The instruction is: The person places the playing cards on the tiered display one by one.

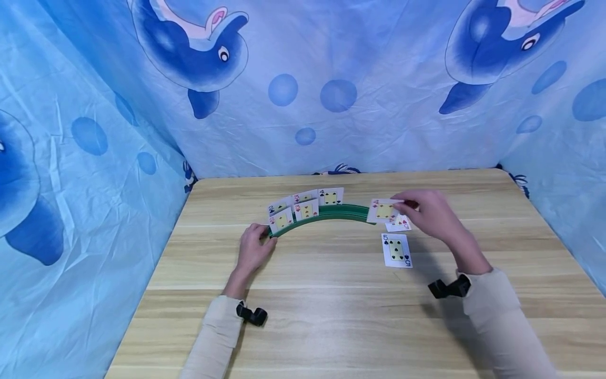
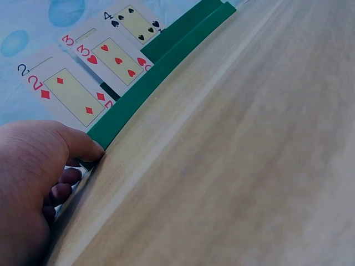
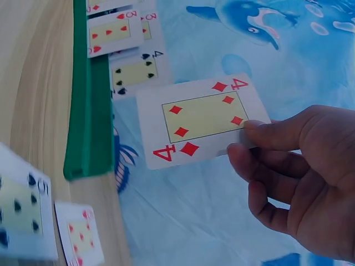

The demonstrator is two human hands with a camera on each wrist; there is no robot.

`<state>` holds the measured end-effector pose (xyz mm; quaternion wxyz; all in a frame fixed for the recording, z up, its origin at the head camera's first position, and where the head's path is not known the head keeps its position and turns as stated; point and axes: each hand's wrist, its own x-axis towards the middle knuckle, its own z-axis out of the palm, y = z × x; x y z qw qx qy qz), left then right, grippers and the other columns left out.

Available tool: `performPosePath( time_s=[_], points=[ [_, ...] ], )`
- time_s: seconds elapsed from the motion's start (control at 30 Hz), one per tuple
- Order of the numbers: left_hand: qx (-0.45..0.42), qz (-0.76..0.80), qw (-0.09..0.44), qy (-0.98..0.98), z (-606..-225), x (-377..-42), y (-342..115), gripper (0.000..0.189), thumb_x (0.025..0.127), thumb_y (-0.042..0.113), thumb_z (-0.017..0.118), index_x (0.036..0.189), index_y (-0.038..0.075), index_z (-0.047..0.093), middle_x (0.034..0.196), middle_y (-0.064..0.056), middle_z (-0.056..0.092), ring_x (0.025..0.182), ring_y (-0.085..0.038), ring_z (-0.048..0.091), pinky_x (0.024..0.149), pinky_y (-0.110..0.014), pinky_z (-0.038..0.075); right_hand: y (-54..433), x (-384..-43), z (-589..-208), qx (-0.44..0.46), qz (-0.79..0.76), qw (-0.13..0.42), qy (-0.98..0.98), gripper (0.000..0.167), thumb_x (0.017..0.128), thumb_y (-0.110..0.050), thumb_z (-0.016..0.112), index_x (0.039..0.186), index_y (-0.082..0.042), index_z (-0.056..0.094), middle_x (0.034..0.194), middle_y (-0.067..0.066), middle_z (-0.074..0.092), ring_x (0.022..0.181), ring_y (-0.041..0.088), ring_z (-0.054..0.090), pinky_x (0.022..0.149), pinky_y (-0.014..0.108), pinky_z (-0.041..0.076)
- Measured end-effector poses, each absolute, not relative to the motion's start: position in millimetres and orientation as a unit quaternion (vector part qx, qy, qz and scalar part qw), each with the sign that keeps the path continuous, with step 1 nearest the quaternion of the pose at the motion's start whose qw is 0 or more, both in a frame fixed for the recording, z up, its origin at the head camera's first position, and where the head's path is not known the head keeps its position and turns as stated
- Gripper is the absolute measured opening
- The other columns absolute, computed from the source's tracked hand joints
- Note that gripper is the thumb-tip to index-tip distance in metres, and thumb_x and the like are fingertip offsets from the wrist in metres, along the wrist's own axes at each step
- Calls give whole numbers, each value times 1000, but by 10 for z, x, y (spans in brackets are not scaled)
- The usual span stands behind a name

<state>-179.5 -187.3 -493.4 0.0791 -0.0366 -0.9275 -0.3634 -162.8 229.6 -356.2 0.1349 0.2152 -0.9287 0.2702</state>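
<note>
A curved green card holder (image 1: 347,211) lies on the table, and my left hand (image 1: 251,248) grips its left end between thumb and fingers. In its front row stand the two of diamonds (image 2: 69,94) and the three of hearts (image 2: 113,61). Behind them are a black two (image 1: 279,204), a red three (image 1: 304,197) and the four of spades (image 1: 330,196). My right hand (image 1: 433,213) pinches the four of diamonds (image 3: 194,122) by one edge, above the holder's right end. Below that hand lie a red five (image 1: 399,224), partly covered in the head view, and the five of spades (image 1: 396,251).
The wooden table (image 1: 322,310) reaches back to a blue curtain (image 1: 303,68) printed with dolphins, which also hangs at both sides. Black camera mounts sit on the left wrist (image 1: 251,314) and right wrist (image 1: 450,288).
</note>
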Motion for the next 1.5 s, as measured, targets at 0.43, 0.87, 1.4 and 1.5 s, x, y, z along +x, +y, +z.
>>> performPosePath(
  time_s=[0.43,0.87,1.4,1.5],
  points=[
    [-42,-366,81,-926,-4941,-1796,-1862,38,86,19,73,117,-3,68,112,-17,64,104,-33,58,98,-48,44,1847,-2088,-3634,202,327,89,-919,20,96,-11,65,110,-1,75,88,15,74,64,18,53,59,28,43],
    [-33,-366,75,-927,-4941,-1791,-1870,39,87,19,73,119,-2,67,113,-17,64,106,-33,58,99,-49,43,1530,-2289,-3793,205,341,80,-914,17,96,-11,66,106,-2,76,90,15,76,68,19,59,64,29,45],
    [-41,-362,90,-927,-4964,-1821,-1873,38,85,17,73,117,-4,68,113,-18,65,105,-33,59,97,-49,45,1322,-2363,-4052,213,357,91,-905,17,95,-8,66,107,-4,76,99,16,76,77,21,63,67,31,48],
    [-41,-362,93,-927,-4965,-1821,-1872,38,85,17,74,116,-4,68,112,-18,65,104,-33,59,96,-49,45,1312,-2381,-4096,210,354,93,-906,17,95,-9,66,108,-4,76,101,15,76,80,22,65,69,33,50]
  ],
)
